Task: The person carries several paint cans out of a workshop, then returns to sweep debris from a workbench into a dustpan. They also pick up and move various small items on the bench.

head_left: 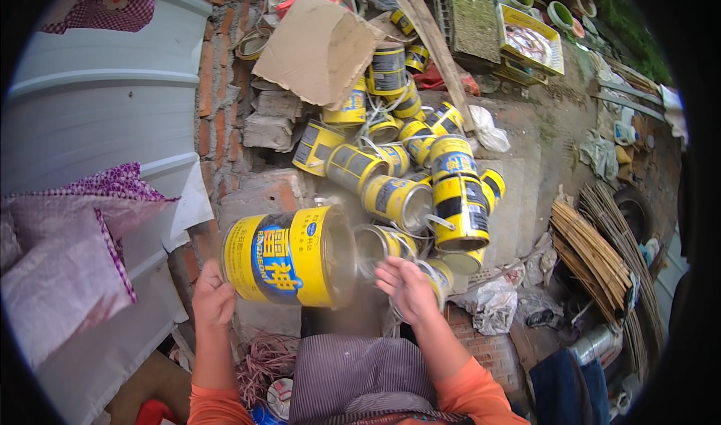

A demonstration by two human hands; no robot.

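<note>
A large yellow metal can (312,248) with a blue and black label is held up sideways in front of me. My left hand (213,299) is closed on its left end. At the can's right end, my right hand (409,286) is apart from it, fingers stretched out and slightly curled, holding nothing. The can's right part is smeared by motion. Just beyond my right hand, a similar can (387,243) lies in a heap of yellow and black cans. Among them, one can (398,203) lies on its side and another can (460,218) leans by it.
A sheet of cardboard (319,49) covers the heap's far left, and a wooden plank (435,46) leans behind. Bundled wooden strips (591,260) and crumpled plastic (496,305) lie to the right. At the left stand a brick edge (204,94) and pale metal sheeting (98,117).
</note>
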